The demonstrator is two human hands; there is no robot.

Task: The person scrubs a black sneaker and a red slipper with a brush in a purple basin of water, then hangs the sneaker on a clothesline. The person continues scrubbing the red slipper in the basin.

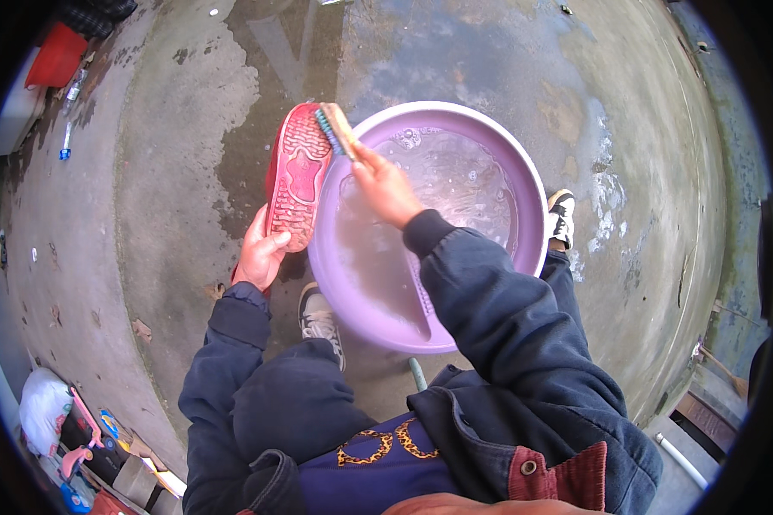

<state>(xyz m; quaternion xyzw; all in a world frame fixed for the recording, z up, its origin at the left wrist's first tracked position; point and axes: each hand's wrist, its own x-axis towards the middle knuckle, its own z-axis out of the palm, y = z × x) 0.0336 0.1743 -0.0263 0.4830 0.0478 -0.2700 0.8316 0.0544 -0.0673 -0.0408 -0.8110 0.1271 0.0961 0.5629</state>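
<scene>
My left hand (261,254) grips a red shoe (301,177) by its heel end, with the patterned sole facing up and the toe pointing away from me. In my right hand (388,188) is a scrub brush (339,131) with a pale wooden back and blue-green bristles. Its bristles meet the edge of the sole near the toe. Below my right forearm stands a round purple plastic basin (528,212), holding cloudy, sudsy water (451,170). A ridged washboard part (420,286) shows inside it, partly hidden by my sleeve.
Wet patches mark the concrete floor (187,141). My shoes (321,318) flank the basin. At the far left are a red bucket (57,56) and plastic bottles (67,138). A white bag (44,409) and clutter lie lower left; a broom (725,370) and white pipe (681,460) lower right.
</scene>
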